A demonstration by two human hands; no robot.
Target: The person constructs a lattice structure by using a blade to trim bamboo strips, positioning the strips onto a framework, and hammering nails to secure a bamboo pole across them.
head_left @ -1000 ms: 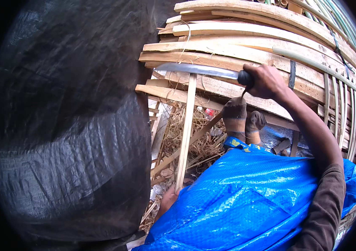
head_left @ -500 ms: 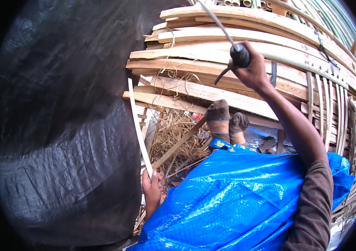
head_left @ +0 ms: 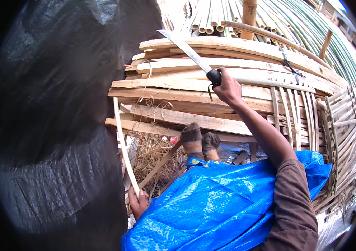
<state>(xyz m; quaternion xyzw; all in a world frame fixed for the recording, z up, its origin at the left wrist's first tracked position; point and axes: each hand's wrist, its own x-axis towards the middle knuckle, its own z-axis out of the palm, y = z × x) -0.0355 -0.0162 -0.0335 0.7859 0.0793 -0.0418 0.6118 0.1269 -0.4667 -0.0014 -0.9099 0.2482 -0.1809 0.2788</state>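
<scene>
Right grip at two o'clock clasps the knife; left grip at seven pinches the pale strip.

Right hand grips knife, blade slanting up-left above planks; left hand holds lower end of strip at left edge of tarp; upper end of strip near left ends of planks; socked feet at near edge of planks; shavings between strip and feet
</scene>
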